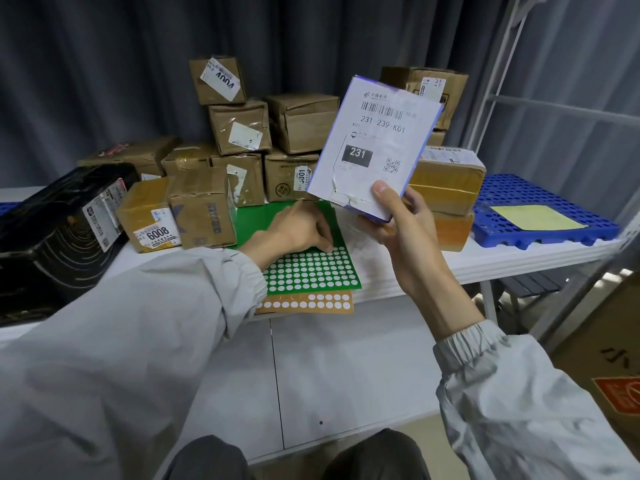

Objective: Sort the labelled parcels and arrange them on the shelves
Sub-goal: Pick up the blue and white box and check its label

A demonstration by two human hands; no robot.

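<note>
Parcel in hand: a flat white parcel [375, 147] with a purple edge is held up in the air, a bit tilted. Its label faces the camera and reads 231-239-K01, with a dark box that says 231.
Right hand: the right hand [403, 225] grips the parcel at its bottom edge, at 6 o'clock on the parcel. The thumb lies on the front and the fingers curl behind.
Left hand: the left hand [299, 230] is at 8 o'clock from the parcel, lower down, on the green sticker sheet [311, 268]. Its fingers are bent and the tips press or pinch at the white dots; I cannot tell which. It does not touch the parcel.
Sticker sheets: an orange sheet [304, 303] of dots peeks out under the green one, at 6 o'clock from it.
Other parcels: a pile of brown boxes [301, 123] sits on the white table [346, 358], behind the hands. One box [149, 216] at 9 o'clock from the left hand says 6008. A black parcel [55, 230] lies at the far left.
Blue tray: a blue tray with holes [540, 216] sits at 3 o'clock from the right hand.
Shelf: a white shelf frame [498, 88] stands at 2 o'clock.
</note>
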